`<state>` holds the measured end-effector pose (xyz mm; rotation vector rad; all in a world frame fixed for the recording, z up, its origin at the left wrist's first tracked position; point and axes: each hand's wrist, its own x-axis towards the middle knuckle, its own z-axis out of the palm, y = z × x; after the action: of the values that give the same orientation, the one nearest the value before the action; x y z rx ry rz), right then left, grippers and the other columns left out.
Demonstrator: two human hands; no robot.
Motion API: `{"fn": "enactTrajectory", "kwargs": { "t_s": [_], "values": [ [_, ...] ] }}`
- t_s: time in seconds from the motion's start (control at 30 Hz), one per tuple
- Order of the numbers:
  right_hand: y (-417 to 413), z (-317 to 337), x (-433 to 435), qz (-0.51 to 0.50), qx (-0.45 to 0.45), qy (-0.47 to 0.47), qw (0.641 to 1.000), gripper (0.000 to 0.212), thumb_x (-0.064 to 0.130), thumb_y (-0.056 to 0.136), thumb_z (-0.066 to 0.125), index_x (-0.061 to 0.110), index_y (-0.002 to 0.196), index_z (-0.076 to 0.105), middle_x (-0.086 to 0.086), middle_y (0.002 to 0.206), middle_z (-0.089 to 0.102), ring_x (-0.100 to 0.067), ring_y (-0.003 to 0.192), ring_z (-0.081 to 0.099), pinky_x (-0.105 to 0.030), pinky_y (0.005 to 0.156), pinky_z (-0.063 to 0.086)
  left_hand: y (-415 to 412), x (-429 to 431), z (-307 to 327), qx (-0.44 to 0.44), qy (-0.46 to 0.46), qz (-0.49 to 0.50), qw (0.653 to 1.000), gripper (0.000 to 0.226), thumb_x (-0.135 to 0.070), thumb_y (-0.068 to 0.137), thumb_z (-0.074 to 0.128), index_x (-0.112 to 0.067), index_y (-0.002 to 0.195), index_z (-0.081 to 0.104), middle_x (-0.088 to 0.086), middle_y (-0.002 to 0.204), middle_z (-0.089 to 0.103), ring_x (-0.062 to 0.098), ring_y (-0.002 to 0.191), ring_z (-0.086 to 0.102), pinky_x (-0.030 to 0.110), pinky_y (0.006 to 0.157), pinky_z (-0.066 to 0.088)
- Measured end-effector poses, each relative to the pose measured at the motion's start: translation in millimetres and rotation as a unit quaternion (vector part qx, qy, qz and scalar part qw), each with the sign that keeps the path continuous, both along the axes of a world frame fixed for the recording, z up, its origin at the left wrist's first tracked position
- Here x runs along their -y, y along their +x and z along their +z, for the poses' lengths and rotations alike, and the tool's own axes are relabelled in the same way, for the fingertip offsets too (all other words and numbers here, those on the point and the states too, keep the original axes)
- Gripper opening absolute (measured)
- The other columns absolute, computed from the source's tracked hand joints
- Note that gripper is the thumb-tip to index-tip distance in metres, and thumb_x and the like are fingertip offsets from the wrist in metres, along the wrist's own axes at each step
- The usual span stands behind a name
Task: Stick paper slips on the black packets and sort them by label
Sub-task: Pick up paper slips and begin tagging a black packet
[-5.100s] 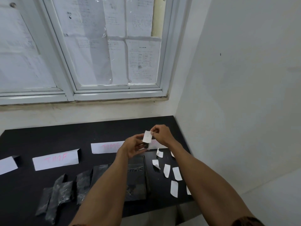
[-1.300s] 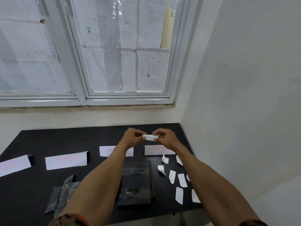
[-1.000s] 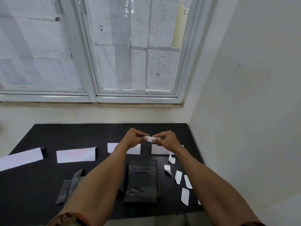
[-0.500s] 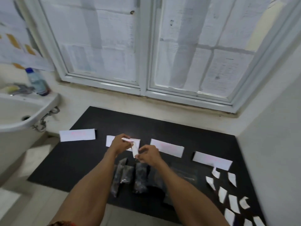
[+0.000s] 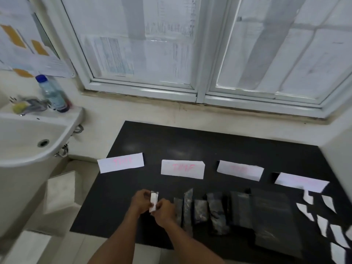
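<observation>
My left hand (image 5: 140, 201) and my right hand (image 5: 164, 211) are together over the near left of the black table (image 5: 209, 147). Between them they hold a small black packet with a white paper slip (image 5: 153, 201) on it; the packet is mostly hidden by the slip and fingers. Several black packets (image 5: 213, 212) lie in a row just right of my hands, the largest (image 5: 274, 220) furthest right. Loose white paper slips (image 5: 322, 220) lie at the right edge. Several white label cards with pink writing (image 5: 182, 168) stand in a row further back.
A white sink (image 5: 28, 141) with a tap and a plastic bottle (image 5: 52, 94) stands to the left of the table. A window covered with papers (image 5: 171, 44) is behind. A white wall (image 5: 339, 145) closes the right side. Pale floor shows below left.
My view has swung left and both hands have carried the packet with its slip from the right part of the table down to the near left, in front of the leftmost cards.
</observation>
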<state>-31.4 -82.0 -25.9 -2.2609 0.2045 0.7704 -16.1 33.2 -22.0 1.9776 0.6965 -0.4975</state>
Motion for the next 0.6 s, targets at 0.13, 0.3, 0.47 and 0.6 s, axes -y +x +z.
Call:
{"fn": "enactTrajectory", "kwargs": {
  "t_s": [0.13,0.3,0.47,0.6],
  "values": [
    [5,2,-3,-0.012,-0.005,-0.03,0.999,0.018,0.013,0.08,0.068,0.007,0.097,0.069,-0.008,0.108,0.07,-0.019,0.099,0.065,-0.024,0.074,0.05,6,-6,-9,-0.004,0.03,-0.069,0.997,0.041,0.007,0.074,0.067,-0.008,0.112,0.067,0.012,0.112,0.07,0.025,0.105,0.065,0.032,0.091,0.053],
    [5,8,20,-0.075,0.074,-0.126,0.986,0.021,0.011,0.085,0.051,0.007,0.103,0.062,-0.011,0.112,0.063,-0.025,0.104,0.061,-0.029,0.086,0.049,13,-4,-2,0.009,0.053,-0.075,0.996,0.037,0.002,0.081,0.063,-0.006,0.117,0.062,0.013,0.121,0.064,0.027,0.112,0.059,0.027,0.087,0.045],
    [-9,10,30,-0.066,0.087,-0.205,0.973,0.026,0.011,0.092,0.047,0.007,0.114,0.061,-0.012,0.128,0.051,-0.026,0.112,0.058,-0.031,0.091,0.048,15,-1,9,0.035,0.07,-0.098,0.992,0.042,-0.002,0.084,0.06,-0.006,0.126,0.058,0.013,0.129,0.06,0.027,0.12,0.055,0.027,0.097,0.042],
    [-18,8,22,-0.009,0.099,-0.233,0.967,0.031,0.009,0.095,0.043,0.009,0.123,0.056,-0.015,0.137,0.042,-0.027,0.124,0.047,-0.031,0.1,0.044,13,2,14,0.043,0.062,-0.108,0.991,0.043,-0.007,0.085,0.061,-0.007,0.128,0.058,0.011,0.13,0.059,0.025,0.121,0.055,0.028,0.1,0.041]
  ]
}}
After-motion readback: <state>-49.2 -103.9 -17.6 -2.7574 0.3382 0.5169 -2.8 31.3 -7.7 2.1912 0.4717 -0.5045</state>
